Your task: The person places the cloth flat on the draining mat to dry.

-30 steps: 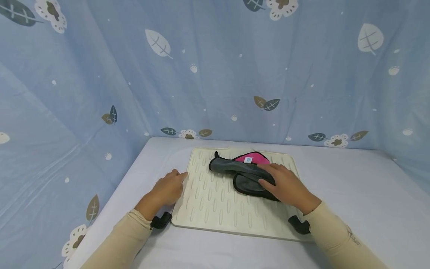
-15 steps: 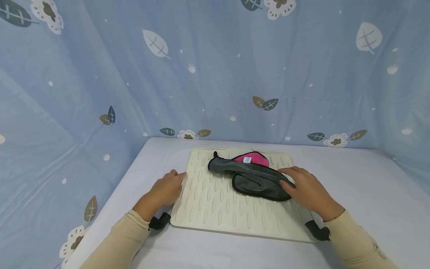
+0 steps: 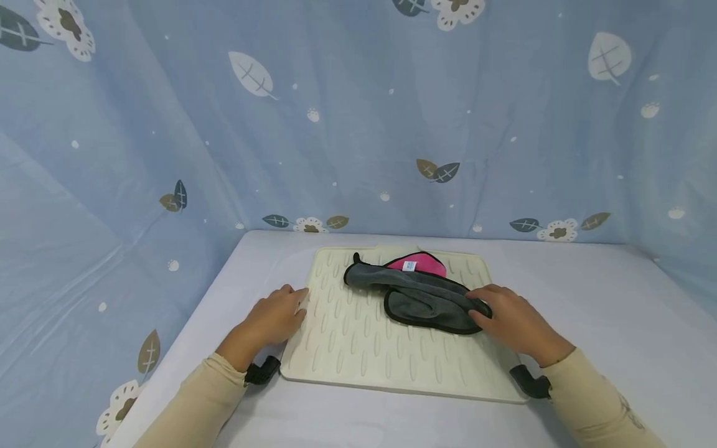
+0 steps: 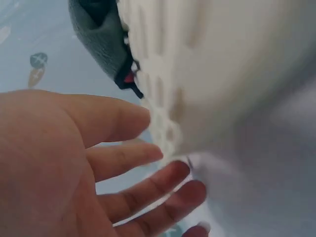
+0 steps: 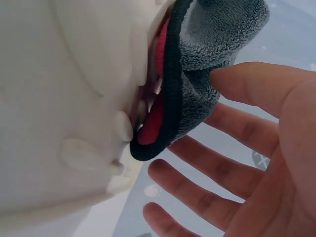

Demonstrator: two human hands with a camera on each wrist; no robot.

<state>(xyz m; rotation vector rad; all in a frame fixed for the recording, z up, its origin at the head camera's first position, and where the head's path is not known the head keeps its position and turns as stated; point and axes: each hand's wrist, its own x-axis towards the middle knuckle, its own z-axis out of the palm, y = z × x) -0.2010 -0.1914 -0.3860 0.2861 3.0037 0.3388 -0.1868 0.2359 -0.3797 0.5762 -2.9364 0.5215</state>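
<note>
A folded grey microfibre cloth point(image 3: 411, 281) with black edging lies across a cream ribbed mat point(image 3: 358, 354). Part of its pink reverse and a white label show at the back. My right hand point(image 3: 512, 323) holds the cloth's right end, thumb on the near face and fingers reaching behind it. In the right wrist view the cloth point(image 5: 207, 44) creases near the thumb, and several fingertips are hidden behind it or extend below it. My left hand point(image 3: 274, 317) is at the mat's left edge, index fingertip right at the rim. Its fingers point(image 4: 148, 192) are loosely extended and hold nothing.
The mat lies on a white-covered table point(image 3: 594, 292). A blue curtain point(image 3: 347, 124) with leaf and flower prints hangs behind and along the left. Small black devices point(image 3: 263, 370) sit at both wrists, close to the mat's front corners.
My right hand has slid rightward along the cloth to its end, and its fingers now fold that end slightly. My left hand has stayed at the mat's edge.
</note>
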